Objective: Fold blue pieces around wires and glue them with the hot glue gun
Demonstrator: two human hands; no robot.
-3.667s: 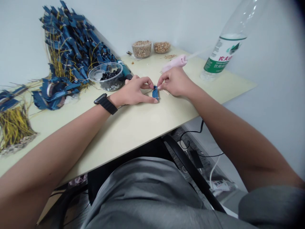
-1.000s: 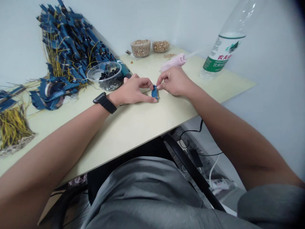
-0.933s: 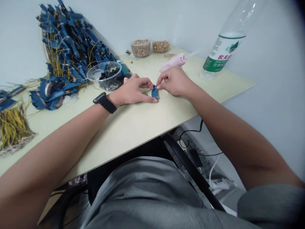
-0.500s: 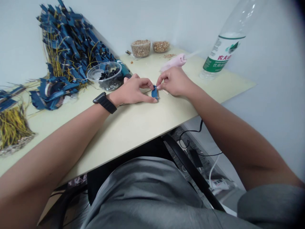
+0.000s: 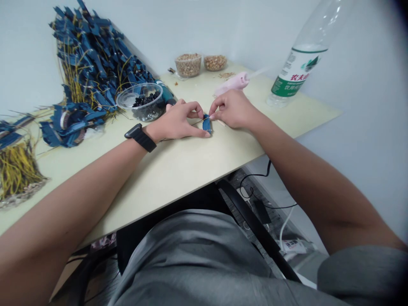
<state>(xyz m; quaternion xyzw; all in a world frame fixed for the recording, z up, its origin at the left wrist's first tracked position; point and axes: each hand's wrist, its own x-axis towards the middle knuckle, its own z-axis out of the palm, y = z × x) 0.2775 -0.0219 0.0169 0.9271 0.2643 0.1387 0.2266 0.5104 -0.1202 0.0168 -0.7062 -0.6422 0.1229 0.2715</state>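
Observation:
A small blue piece (image 5: 207,124), like a strip of fabric or thin sheet, lies on the table between my hands. My left hand (image 5: 180,121), with a dark watch on its wrist, holds it from the left: the thumb presses its lower end and the bent index finger is beside its upper end. A thin dark cord (image 5: 198,121) crosses the top of the piece and runs left beneath my left hand. My right hand (image 5: 234,109) is closed in a pinch at the upper right edge of the piece, on what looks like the cord's end.
A pink glue gun (image 5: 232,85) lies behind my right hand, with a large water bottle (image 5: 291,76) to its right. Behind my left wrist stands a clear tub (image 5: 148,106) of black bits. Two tubs (image 5: 188,66) of tan pieces and a blue-yellow pile (image 5: 95,59) are farther back.
My left index finger has drawn slightly left, away from the top of the blue piece, and more of the cord shows there. My right hand has barely moved.

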